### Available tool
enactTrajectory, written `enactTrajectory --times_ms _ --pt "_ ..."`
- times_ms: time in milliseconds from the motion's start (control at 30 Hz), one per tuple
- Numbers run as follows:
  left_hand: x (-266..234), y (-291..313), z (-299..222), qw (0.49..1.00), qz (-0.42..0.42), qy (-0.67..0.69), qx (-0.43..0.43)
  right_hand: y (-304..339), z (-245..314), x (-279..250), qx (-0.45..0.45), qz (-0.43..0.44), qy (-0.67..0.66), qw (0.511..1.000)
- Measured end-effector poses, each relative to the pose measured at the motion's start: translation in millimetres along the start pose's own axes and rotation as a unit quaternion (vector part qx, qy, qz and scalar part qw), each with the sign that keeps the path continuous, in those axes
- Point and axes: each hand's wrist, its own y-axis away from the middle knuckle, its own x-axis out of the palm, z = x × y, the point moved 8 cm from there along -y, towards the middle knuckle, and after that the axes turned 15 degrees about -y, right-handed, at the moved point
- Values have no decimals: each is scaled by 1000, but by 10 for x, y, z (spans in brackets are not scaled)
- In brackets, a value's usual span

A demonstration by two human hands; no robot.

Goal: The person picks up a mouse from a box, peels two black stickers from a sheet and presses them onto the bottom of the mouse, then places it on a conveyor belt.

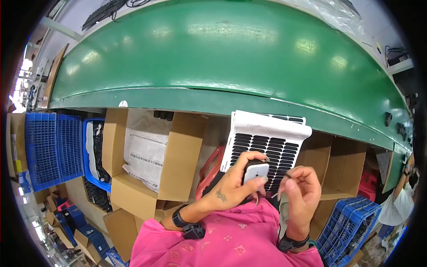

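In my left hand [233, 187] is a small white device [256, 172] with rounded corners and a dark side, its pale face turned up. The fingers are closed around it. My right hand [302, 191] is just to the right, thumb and forefinger pinched on a small dark strip [288, 176], apart from the device. Behind both hands a white sheet [270, 121] with rows of black oblong stickers [258, 142] lies over my lap and leans toward the bench edge. Its top is folded over, and my hands hide part of the lower rows.
A long green workbench [213, 58] spans the far side. Open cardboard boxes [180, 155] stand below it at left, with another box [344, 164] at right. Blue crates [55, 144] are at far left, and a blue basket [349, 227] is at right. Another person [396, 209] is at far right.
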Motion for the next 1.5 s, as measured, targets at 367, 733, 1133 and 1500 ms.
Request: enactTrajectory --times_ms 367,733,1133,1500 --pt "138 144 -160 992 30 -109 58 164 -56 216 56 38 -43 997" --pt "129 165 -133 987 14 -142 77 158 -96 203 57 41 -44 997" --pt "125 190 -142 978 -3 -185 91 185 -159 148 61 30 -31 997" --pt "112 200 -237 961 -39 -243 128 184 -138 157 42 23 -18 999"
